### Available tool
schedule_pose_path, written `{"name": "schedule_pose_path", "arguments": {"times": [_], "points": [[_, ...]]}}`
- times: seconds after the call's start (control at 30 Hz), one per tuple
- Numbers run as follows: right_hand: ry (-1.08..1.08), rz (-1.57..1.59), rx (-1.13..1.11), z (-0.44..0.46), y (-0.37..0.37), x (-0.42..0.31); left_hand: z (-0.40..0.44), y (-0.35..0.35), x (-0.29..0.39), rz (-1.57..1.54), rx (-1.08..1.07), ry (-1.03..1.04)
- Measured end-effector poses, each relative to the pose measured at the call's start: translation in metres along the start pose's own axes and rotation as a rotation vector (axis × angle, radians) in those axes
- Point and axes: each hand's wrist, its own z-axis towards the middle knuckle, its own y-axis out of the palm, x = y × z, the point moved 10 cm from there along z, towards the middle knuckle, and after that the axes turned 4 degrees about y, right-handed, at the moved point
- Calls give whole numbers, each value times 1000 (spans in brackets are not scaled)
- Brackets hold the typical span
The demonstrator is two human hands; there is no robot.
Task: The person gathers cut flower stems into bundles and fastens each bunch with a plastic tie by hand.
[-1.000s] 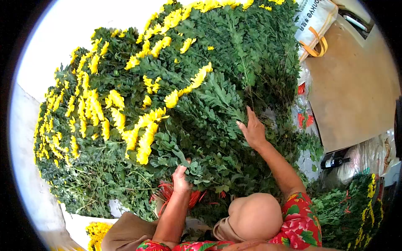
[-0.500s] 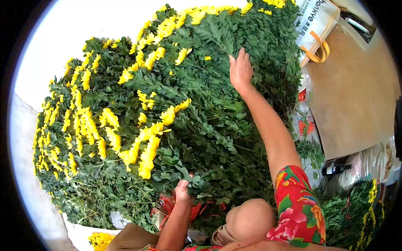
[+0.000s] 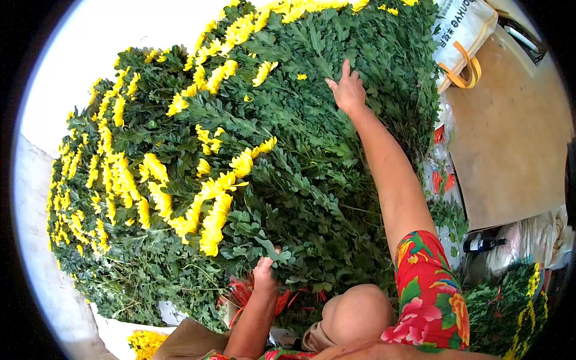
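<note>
My left hand (image 3: 266,273) is low in the centre, its fingers closed round the leafy stems of chrysanthemums; leaves partly cover the fingertips. Above it, yellow chrysanthemum blooms (image 3: 216,210) slant across the green foliage. My right hand (image 3: 349,91) reaches out over the upper part of the pile, fingers apart, touching or just above the chrysanthemum leaves (image 3: 312,51). Nothing shows in its grasp. The large heap of chrysanthemums (image 3: 288,126) has its yellow heads mostly toward the left and top, with stems and leaves toward me.
Red ties (image 3: 241,292) lie beside my left wrist, near my bent knee (image 3: 360,312). At right are a cardboard sheet (image 3: 507,138), a white bag with orange handles (image 3: 462,36), a dark bottle (image 3: 483,244) and clear plastic (image 3: 522,240). More yellow flowers (image 3: 146,345) sit at lower left.
My right hand's fingers have spread, and the hand has shifted slightly over the leaves. A leafy spray near it now lies flatter on the pile. My left hand keeps its place.
</note>
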Motion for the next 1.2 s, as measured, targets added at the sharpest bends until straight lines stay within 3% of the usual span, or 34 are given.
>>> {"name": "schedule_pose_path", "arguments": {"times": [0.17,0.33,0.37,0.57,0.63,0.83,0.9,0.97,1.03,1.1,1.13,1.2], "points": [[-108,3,77,-22,-26,0,-3,1,13,89,136,126],[-355,27,415,-118,-106,1,-9,7,13,7,-25,109],[-423,102,455,-145,-127,3,-8,3,19,189,-51,215],[-461,278,197,-280,-244,4,-75,53,90,40,6,225],[-466,330,1,-310,-276,-10,-57,44,100,25,-56,435],[-794,414,-59,-394,-324,-60,-133,86,154,-250,-110,483],[-820,387,-57,-415,-321,-70,-137,84,162,166,-42,640],[-976,236,0,-442,-325,-94,-184,101,190,218,-45,970],[-1036,144,-59,-455,-317,-101,-194,106,185,239,-38,976],[-1028,105,-66,-457,-314,-96,-187,112,171,103,-177,861],[-1025,66,-74,-456,-310,-94,-189,118,160,-192,-344,649],[-990,85,-82,-449,-299,-82,-206,128,154,-219,-533,524]]}}
